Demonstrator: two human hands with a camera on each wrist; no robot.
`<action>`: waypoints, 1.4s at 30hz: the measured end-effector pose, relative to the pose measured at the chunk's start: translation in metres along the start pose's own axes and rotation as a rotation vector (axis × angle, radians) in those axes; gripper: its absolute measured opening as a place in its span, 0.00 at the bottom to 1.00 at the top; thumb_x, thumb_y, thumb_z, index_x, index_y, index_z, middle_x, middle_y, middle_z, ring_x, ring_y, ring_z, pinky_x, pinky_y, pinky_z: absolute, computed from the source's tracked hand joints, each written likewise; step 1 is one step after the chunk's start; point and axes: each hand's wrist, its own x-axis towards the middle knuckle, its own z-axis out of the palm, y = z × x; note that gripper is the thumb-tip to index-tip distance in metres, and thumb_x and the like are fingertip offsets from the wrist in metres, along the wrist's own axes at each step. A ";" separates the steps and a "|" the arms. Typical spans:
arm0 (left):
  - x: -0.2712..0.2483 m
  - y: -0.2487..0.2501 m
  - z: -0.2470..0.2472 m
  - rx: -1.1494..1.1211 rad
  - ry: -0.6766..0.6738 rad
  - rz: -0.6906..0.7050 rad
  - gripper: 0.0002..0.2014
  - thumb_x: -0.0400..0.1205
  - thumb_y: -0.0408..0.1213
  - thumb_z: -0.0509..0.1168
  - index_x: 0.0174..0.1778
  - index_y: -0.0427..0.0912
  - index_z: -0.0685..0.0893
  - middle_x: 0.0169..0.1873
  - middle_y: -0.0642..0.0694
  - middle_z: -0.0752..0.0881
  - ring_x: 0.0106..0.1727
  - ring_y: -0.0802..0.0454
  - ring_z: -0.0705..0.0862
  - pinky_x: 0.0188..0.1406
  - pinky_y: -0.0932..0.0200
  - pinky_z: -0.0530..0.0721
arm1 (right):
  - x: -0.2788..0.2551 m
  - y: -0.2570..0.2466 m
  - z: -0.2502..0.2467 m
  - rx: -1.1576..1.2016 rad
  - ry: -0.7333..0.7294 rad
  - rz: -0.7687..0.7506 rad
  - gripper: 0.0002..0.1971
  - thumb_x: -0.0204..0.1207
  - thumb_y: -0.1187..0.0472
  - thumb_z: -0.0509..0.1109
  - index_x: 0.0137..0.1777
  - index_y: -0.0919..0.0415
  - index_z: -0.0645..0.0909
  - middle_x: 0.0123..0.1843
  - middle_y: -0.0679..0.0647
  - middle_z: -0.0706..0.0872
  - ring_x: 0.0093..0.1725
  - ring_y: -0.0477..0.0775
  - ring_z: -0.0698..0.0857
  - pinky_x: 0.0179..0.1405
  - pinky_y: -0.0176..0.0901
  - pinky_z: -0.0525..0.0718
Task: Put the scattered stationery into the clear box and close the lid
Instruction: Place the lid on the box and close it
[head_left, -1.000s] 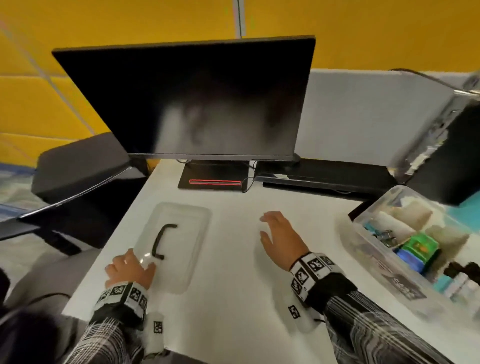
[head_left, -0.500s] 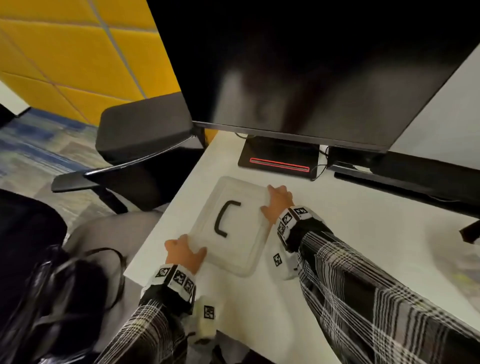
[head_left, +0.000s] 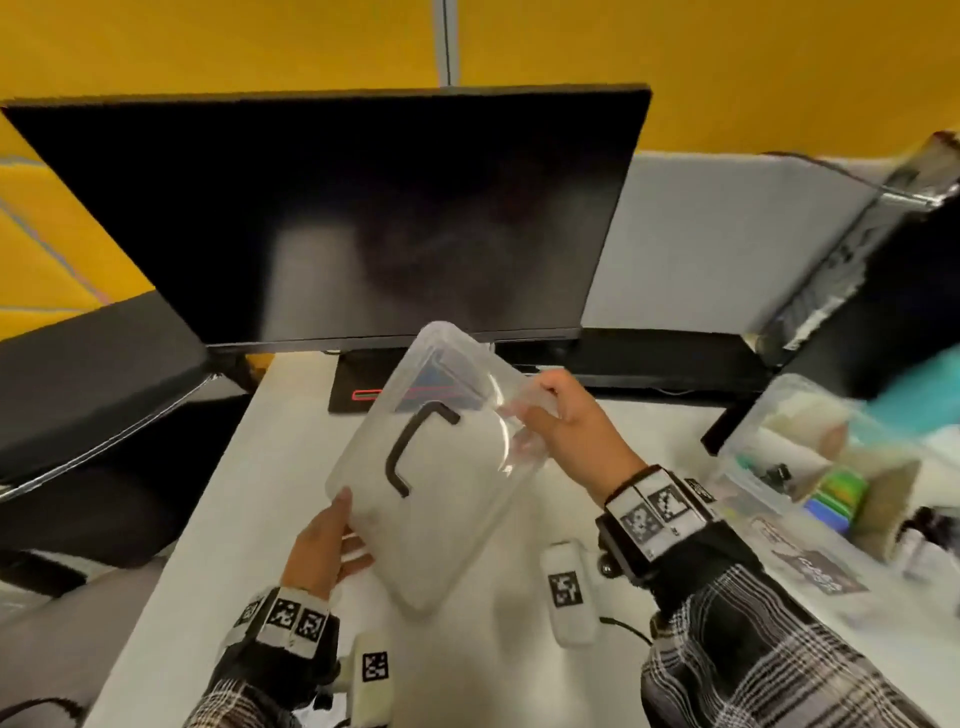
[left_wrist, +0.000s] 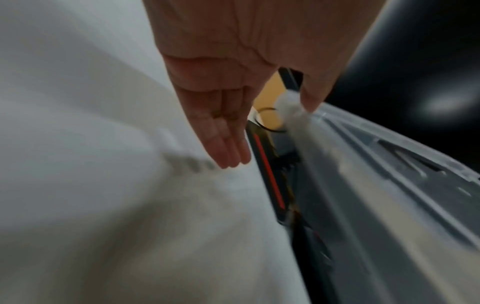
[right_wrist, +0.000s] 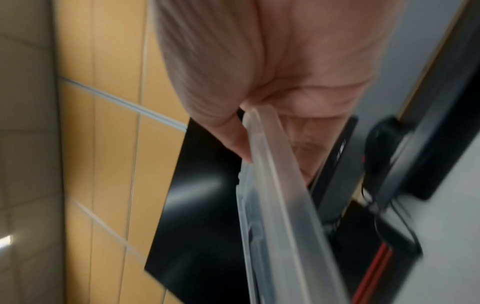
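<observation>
The clear lid (head_left: 441, 493) with its black handle (head_left: 410, 447) is up off the white desk (head_left: 249, 519), tilted, in front of the monitor. My right hand (head_left: 530, 415) pinches its far right rim; the right wrist view shows thumb and fingers of that hand (right_wrist: 272, 152) on either side of the lid (right_wrist: 280, 205). My left hand (head_left: 348, 530) is at the near left edge, thumb on the rim, fingers straight beneath. In the left wrist view the left hand (left_wrist: 270, 133) has straight fingers apart from the lid (left_wrist: 376, 195). The clear box (head_left: 748, 457) stands uncovered at the right, holding stationery.
A dark monitor (head_left: 363, 218) fills the back of the desk, its stand (head_left: 358, 389) just behind the lid. A black chair (head_left: 93, 374) sits off the desk's left edge. A black case (head_left: 893, 312) rises behind the box at the right.
The lid lay flat on the desk's left side with my hands at its two ends. Now it is lifted, tilted and carried toward the middle.
</observation>
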 end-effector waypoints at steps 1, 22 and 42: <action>-0.006 0.010 0.020 -0.005 -0.056 0.050 0.18 0.85 0.49 0.56 0.63 0.40 0.77 0.52 0.36 0.86 0.50 0.41 0.86 0.39 0.52 0.86 | -0.009 -0.004 -0.018 0.066 0.076 -0.018 0.13 0.77 0.58 0.70 0.58 0.58 0.75 0.51 0.56 0.85 0.34 0.45 0.89 0.36 0.40 0.85; -0.060 0.071 0.405 0.720 -0.516 0.789 0.19 0.87 0.41 0.51 0.75 0.47 0.70 0.67 0.43 0.80 0.67 0.44 0.79 0.64 0.57 0.73 | -0.172 0.147 -0.270 -0.415 0.749 0.324 0.27 0.84 0.48 0.54 0.82 0.44 0.55 0.86 0.48 0.45 0.84 0.60 0.43 0.80 0.56 0.42; -0.085 0.024 0.336 0.651 -0.270 0.666 0.23 0.85 0.52 0.52 0.76 0.57 0.61 0.70 0.50 0.77 0.67 0.46 0.80 0.69 0.44 0.76 | -0.104 0.147 -0.310 -0.195 0.386 0.131 0.25 0.86 0.58 0.52 0.83 0.50 0.54 0.80 0.48 0.64 0.72 0.40 0.63 0.73 0.36 0.57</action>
